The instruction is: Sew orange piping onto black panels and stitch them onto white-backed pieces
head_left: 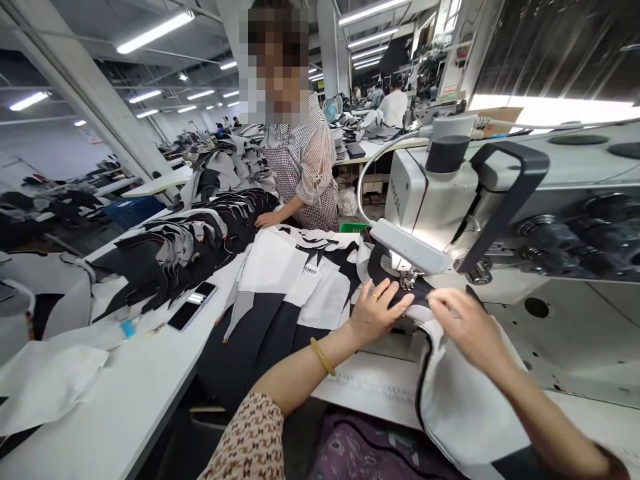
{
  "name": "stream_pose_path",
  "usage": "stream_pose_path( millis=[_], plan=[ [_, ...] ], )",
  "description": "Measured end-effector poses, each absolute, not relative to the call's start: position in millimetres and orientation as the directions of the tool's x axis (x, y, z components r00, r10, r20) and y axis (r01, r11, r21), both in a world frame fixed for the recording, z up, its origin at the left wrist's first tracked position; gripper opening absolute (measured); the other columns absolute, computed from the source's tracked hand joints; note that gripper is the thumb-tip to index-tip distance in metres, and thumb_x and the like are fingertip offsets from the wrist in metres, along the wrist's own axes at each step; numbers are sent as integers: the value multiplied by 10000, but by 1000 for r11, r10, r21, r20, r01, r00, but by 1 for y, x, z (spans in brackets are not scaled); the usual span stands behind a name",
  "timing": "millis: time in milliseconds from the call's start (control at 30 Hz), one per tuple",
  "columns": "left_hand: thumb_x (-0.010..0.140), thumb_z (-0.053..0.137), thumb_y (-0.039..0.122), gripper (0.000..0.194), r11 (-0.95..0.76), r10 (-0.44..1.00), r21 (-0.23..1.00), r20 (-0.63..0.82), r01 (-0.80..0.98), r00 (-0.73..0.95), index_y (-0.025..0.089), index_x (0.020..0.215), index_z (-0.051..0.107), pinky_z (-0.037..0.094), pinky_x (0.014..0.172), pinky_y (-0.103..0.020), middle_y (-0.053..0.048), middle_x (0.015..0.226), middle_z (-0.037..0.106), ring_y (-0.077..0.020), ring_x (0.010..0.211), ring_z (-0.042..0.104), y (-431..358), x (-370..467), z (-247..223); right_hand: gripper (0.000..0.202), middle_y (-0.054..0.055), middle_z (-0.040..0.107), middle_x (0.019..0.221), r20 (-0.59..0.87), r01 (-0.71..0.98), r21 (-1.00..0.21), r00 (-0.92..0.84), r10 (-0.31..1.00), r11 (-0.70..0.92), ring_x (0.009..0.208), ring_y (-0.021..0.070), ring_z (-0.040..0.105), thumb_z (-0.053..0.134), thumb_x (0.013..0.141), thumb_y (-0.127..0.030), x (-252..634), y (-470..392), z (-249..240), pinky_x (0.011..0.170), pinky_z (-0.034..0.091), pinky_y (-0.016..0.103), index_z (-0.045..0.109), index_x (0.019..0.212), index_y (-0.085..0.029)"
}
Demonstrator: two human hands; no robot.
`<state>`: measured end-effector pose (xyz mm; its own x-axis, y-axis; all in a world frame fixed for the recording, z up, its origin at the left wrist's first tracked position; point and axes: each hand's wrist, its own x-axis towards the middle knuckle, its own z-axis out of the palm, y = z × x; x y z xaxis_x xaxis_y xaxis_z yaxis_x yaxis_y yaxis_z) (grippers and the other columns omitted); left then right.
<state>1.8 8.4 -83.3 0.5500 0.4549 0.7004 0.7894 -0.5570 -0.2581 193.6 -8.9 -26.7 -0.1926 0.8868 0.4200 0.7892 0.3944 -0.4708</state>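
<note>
My left hand (377,312) lies with fingers spread on dark fabric, just left of the presser foot (407,280) of a white sewing machine (407,190). My right hand (463,323), slightly blurred, has its thumb and fingers closed on the edge of a fabric panel (467,407) right of the foot. That panel is pale with a black edging, and it hangs over the table front toward my lap. Its upper part curves under the needle area, where my fingers partly hide it.
Overlapping black and white cut pieces (273,263) lie left of the machine. A phone (193,307) rests on the white side table (150,390). Beyond it are rows of dark and grey pieces (195,233). A co-worker in a checked apron (317,207) stands across, one hand on the pile.
</note>
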Motion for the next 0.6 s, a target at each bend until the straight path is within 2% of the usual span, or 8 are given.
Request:
stream_pose_path(
  millis=[33, 133, 233, 333, 400, 467, 533, 600],
  plan=[
    [862, 458, 287, 354, -558, 454, -258, 700, 788, 551, 269, 1204, 546, 407, 929, -445, -82, 1217, 590, -243, 1154, 525, 7, 2, -82, 336, 72, 612, 949, 429, 757, -509, -189, 884, 409, 874, 198, 575, 364, 838, -500, 192, -27, -30, 730, 458, 326, 564, 882, -233],
    [867, 440, 296, 362, -562, 458, -257, 695, 786, 554, 259, 1214, 540, 401, 934, -447, -82, 1217, 588, -242, 1152, 522, 6, 1, -81, 428, 70, 586, 811, 424, 748, -565, -98, 900, 347, 778, 220, 548, 471, 732, -632, 176, -63, -41, 736, 443, 378, 498, 826, -215],
    [869, 437, 298, 357, -567, 459, -252, 694, 784, 555, 254, 1206, 546, 388, 944, -451, -81, 1217, 588, -239, 1153, 520, 7, 1, -81, 486, 52, 561, 679, 277, 751, -641, 35, 960, 158, 723, 245, 532, 542, 623, -685, 153, -70, -50, 733, 425, 426, 441, 719, -220],
    [880, 415, 289, 337, -572, 458, -236, 702, 785, 545, 259, 1183, 560, 380, 946, -458, -74, 1206, 595, -230, 1145, 526, 7, 1, -78, 447, 33, 526, 588, 137, 730, -682, 71, 988, 42, 656, 235, 522, 536, 647, -630, 139, -69, -54, 633, 423, 385, 348, 630, -224],
    [883, 400, 303, 334, -591, 475, -220, 682, 776, 556, 249, 1168, 565, 373, 953, -471, -75, 1200, 595, -231, 1140, 527, 6, 0, -74, 341, 27, 506, 569, 177, 796, -598, 15, 984, 95, 624, 220, 515, 492, 732, -472, 141, -71, -54, 613, 417, 367, 299, 605, -220],
    [873, 403, 323, 339, -621, 485, -202, 660, 757, 574, 222, 1149, 571, 376, 954, -474, -83, 1173, 605, -234, 1119, 536, 7, 1, -68, 201, 46, 530, 628, 310, 895, -393, -89, 947, 213, 656, 229, 526, 434, 760, -290, 151, -72, -51, 614, 413, 371, 330, 605, -218],
    [856, 412, 302, 329, -673, 455, -198, 648, 712, 610, 185, 1110, 585, 414, 916, -423, -83, 1102, 634, -218, 1058, 565, 10, 2, -64, 124, 81, 597, 802, 452, 920, -163, -250, 856, 355, 783, 251, 563, 394, 747, -166, 167, -69, -46, 632, 428, 378, 426, 635, -209],
    [837, 410, 238, 304, -740, 400, -202, 634, 641, 661, 149, 1053, 604, 450, 854, -344, -76, 1019, 661, -184, 980, 593, 14, 4, -62, 212, 77, 622, 1013, 534, 852, -21, -433, 726, 524, 975, 252, 572, 357, 717, -69, 182, -62, -42, 717, 466, 382, 523, 701, -199]
  ],
)
